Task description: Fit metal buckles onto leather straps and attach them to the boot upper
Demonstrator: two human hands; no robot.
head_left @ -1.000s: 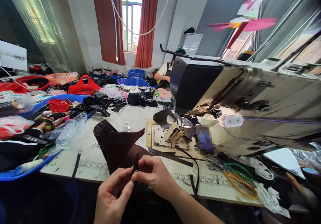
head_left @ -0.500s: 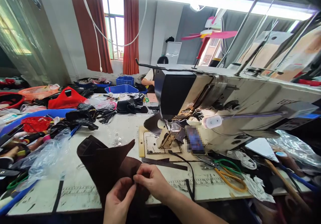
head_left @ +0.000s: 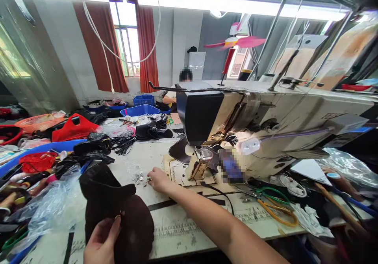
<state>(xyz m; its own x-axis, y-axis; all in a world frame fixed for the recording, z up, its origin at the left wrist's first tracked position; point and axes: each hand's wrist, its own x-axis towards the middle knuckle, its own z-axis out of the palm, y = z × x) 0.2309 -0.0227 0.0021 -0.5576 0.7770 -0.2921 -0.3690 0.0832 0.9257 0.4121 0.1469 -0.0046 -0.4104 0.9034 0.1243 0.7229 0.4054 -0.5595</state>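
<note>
A dark brown leather piece [head_left: 136, 224] lies over the table's front edge at the lower left. My left hand [head_left: 102, 240] pinches it, thumb and forefinger together near its middle. Farther forward, my right hand [head_left: 158, 180] is at a small pile of shiny metal pieces [head_left: 138, 176] on the white table. Its fingertips are pressed together on some of these small pieces; exactly how many is too small to tell.
A sewing machine [head_left: 203, 116] stands right of centre, with a leather piece [head_left: 179, 150] beneath its head. Scissors with orange and green handles [head_left: 276, 212] lie at the right. Bins and plastic bags [head_left: 53, 193] crowd the left. A person [head_left: 169, 98] sits behind.
My right hand has left the leather and reached forward to the metal pieces. My left hand and the leather have shifted left. The view has turned slightly right.
</note>
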